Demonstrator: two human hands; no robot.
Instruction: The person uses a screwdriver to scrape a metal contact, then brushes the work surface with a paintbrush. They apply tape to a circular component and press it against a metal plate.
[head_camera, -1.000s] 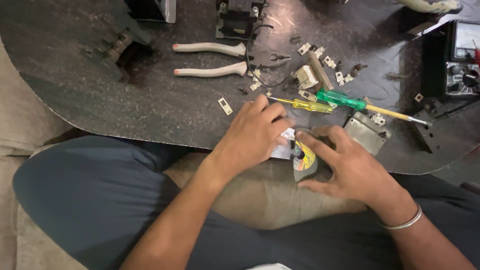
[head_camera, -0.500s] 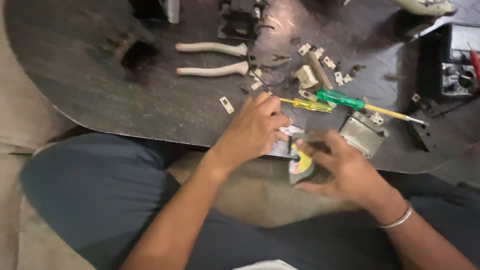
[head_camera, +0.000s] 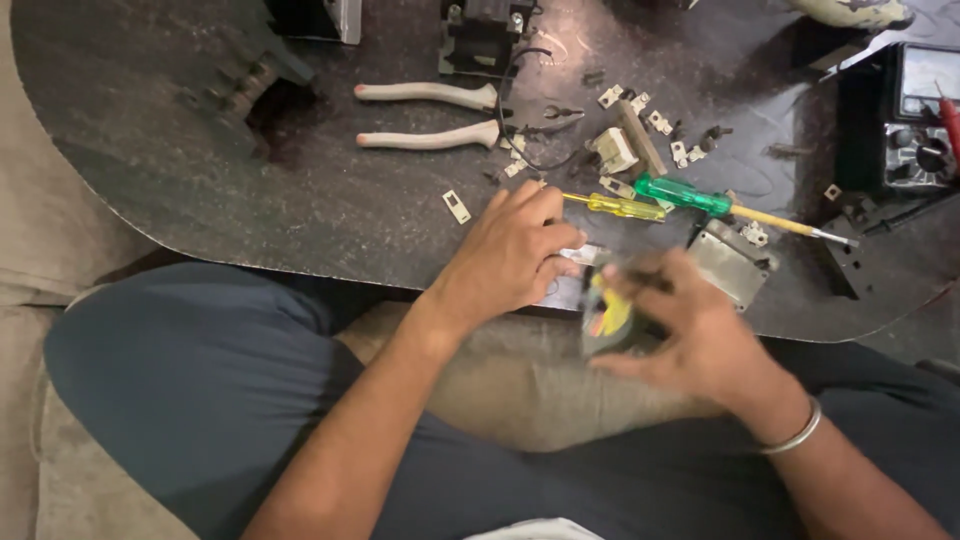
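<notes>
Gripping a small grey block-shaped part with a yellow patch on its face (head_camera: 608, 318), the right hand (head_camera: 690, 335) sits in the lower right of the frame, fingers curled around the part's right side; motion blur hides just how the fingertips lie. The part hangs just past the near edge of the dark speckled counter (head_camera: 200, 190), over the lap, its long axis running roughly up and down the frame, tilted slightly, yellow face turned up toward the camera. The left hand (head_camera: 510, 255) lies at frame centre, fingers bent and pinched on a small pale metal piece (head_camera: 585, 256) at the counter's edge, just beside the top of the grey part. Just above the left hand's knuckles a yellow-handled screwdriver (head_camera: 615, 206) lies nearly level across the frame, and a green-handled screwdriver (head_camera: 690, 195) slants down toward the right, its tip pointing right. A square grey metal plate (head_camera: 730, 265) rests just right of the right hand's fingers. Pliers with pale handles (head_camera: 430, 115) lie in the upper middle, handles pointing left. Small metal clips and terminals (head_camera: 655, 125) crowd the upper centre. The left stretch of the counter has open surface, and its curved near edge runs from the lower left toward the hands.
</notes>
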